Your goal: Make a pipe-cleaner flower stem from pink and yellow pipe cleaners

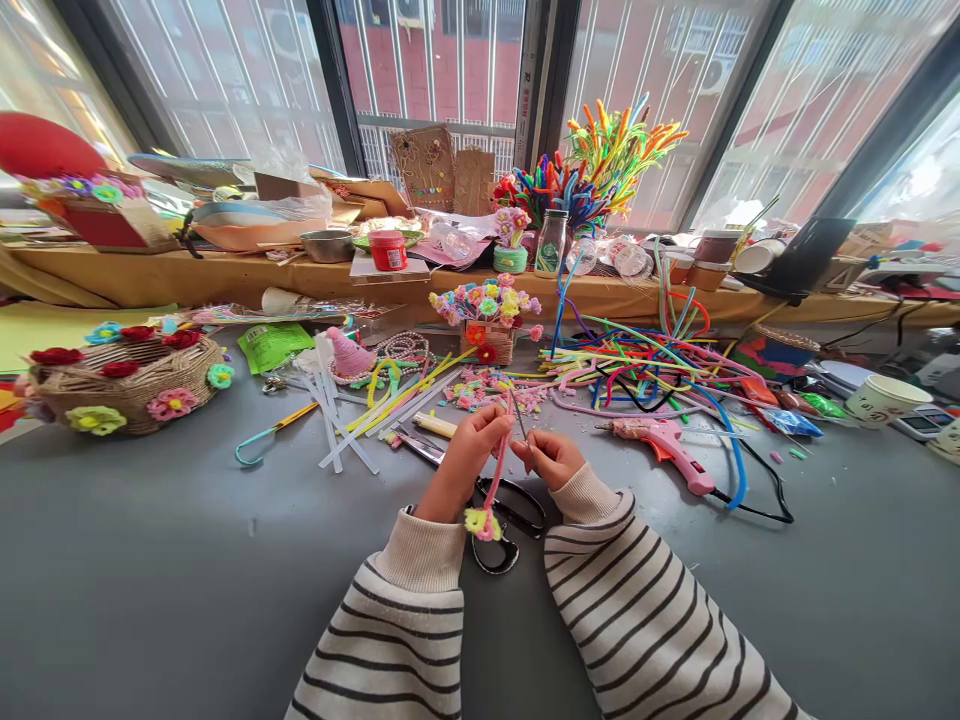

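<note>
Pinched in my left hand [478, 440] is a strip of pink yarn work [498, 472]. A small yellow and pink flower [482, 523] dangles from its lower end. My right hand [552, 458], close beside, has its fingers closed on a thin metal rod [520, 418] that looks like a crochet hook; its tip meets the pink yarn. Black-handled scissors [517, 500] lie on the table right below both hands, their blades partly covered by the left hand. Bits of pastel yarn [480, 390] are scattered just beyond my fingers.
A pink hot glue gun [667, 450] lies at the right with its black cord. Behind it spreads a tangle of pipe cleaners [637, 365]. Glue sticks [352, 445] lie left of my hands. A woven basket with flowers [135, 385] stands far left, a small flower basket [487, 340] ahead.
</note>
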{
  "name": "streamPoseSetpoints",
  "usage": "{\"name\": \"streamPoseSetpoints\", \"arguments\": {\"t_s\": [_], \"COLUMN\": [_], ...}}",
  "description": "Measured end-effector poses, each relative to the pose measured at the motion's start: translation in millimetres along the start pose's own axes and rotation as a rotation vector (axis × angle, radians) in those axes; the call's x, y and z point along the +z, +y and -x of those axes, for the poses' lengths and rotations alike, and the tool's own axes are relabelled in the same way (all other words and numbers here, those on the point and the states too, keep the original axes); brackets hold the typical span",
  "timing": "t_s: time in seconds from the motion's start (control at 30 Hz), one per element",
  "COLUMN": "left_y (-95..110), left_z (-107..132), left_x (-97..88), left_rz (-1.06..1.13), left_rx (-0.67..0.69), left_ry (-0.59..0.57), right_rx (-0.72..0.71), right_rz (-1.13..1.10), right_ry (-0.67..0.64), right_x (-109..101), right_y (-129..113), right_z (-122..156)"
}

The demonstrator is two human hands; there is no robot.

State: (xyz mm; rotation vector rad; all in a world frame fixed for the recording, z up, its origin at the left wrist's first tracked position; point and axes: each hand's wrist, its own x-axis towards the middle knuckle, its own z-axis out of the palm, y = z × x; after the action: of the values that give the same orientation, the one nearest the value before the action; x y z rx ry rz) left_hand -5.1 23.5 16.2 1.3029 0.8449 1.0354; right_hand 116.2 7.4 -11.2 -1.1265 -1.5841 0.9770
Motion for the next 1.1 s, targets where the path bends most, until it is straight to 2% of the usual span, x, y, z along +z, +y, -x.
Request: {"name": "streamPoseSetpoints", "arguments": {"t_s": [0.2,0.3,0.37,0.4,0.47,0.5,0.57,0.63,0.7,0.8,0.9,1.1], "left_y": [2,1,0,-1,-1,0,2,5,6,5,2,-6], "left_z": [-1,-2,-3,-4,-6,-8,-11,-13,-13,-12,-11,-13], "left_x": [-1.5,-1.7,-1.6,-1.5,-2.2,-3.2,-6.3,-10.3,-13.5,-15.2,-15.2,-15.1], "left_rz": [-0.027,-0.171,-0.36,-0.48,-0.759,-0.909,-1.205,-1.46,-1.642,-1.763,-1.767,-1.778], "left_rx": [0.035,0.088,0.164,0.207,0.277,0.305,0.374,0.475,0.58,0.715,0.8,0.838], "left_ry": [0.117,0.233,0.337,0.389,0.477,0.498,0.492,0.425,0.338,0.235,0.222,0.235], "right_rx": [0.049,0.065,0.059,0.042,-0.05,-0.149,-0.313,-0.368,-0.38,-0.355,-0.363,-0.374], "right_rz": [-0.038,-0.092,-0.166,-0.213,-0.279,-0.299,-0.309,-0.247,-0.158,-0.015,0.083,-0.029], "right_ry": [0.202,0.219,0.128,0.041,-0.19,-0.307,-0.485,-0.638,-0.738,-0.854,-0.876,-0.926], "right_x": [-2,-3,-4,-5,-5,-4,0,6,16,33,48,62], "right_y": [3,0,-9,-16,-34,-43,-60,-71,-74,-70,-66,-54], "right_z": [-3,-2,2,5,11,14,18,22,26,33,39,36]}}
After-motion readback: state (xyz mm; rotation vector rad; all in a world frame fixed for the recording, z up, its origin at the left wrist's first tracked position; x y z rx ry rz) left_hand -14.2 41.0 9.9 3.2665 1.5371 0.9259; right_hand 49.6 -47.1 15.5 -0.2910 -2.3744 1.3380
